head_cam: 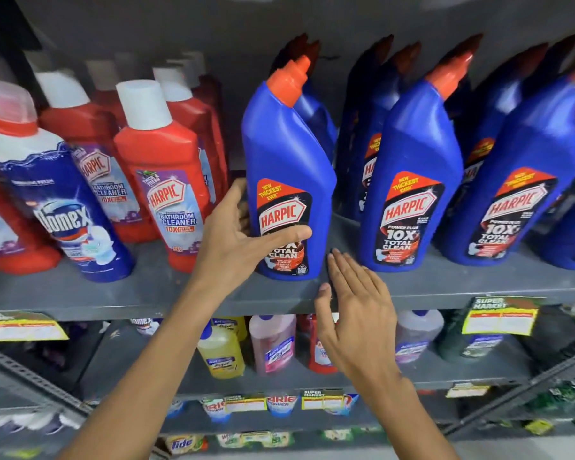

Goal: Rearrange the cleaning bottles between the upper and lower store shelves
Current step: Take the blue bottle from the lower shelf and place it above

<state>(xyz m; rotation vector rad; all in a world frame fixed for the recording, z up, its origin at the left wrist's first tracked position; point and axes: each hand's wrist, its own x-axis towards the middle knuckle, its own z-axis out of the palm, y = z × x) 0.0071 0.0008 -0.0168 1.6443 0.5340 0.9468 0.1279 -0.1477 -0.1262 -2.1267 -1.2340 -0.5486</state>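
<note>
A blue Harpic bottle with an orange cap stands upright at the front of the upper grey shelf. My left hand wraps its lower left side, thumb across the label, fingers behind. My right hand is flat and open just right of the bottle's base, fingertips at the shelf edge, holding nothing. The lower shelf carries a yellow bottle, a pink bottle and a red bottle, partly hidden behind my right hand.
More blue Harpic bottles fill the upper shelf to the right. Red Harpic bathroom cleaner bottles and a Domex bottle stand to the left. Price tags hang on the shelf edge. Detergent packs sit lower down.
</note>
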